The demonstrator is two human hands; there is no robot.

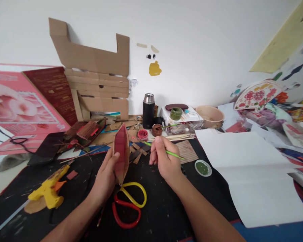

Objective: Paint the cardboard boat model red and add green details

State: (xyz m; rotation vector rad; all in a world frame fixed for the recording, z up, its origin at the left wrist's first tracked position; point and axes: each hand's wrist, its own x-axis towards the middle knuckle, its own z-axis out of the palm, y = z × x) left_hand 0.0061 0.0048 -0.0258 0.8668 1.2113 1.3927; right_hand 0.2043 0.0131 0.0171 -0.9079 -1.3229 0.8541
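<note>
In my left hand I hold a small cardboard boat upright, its inside painted dark red. My right hand is closed round a thin green paintbrush, whose tip points left toward the boat without touching it. Just beyond the brush tip stands a small pot of red paint, beside a pot of brown paint with another brush lying across it. A lid of green paint lies to the right of my right hand. Below the boat are scissors with red and yellow handles.
A yellow glue gun lies at left. Cardboard strips and a corrugated piece are scattered on the black mat. A black flask stands at the back, with a bowl farther right. White paper covers the right side.
</note>
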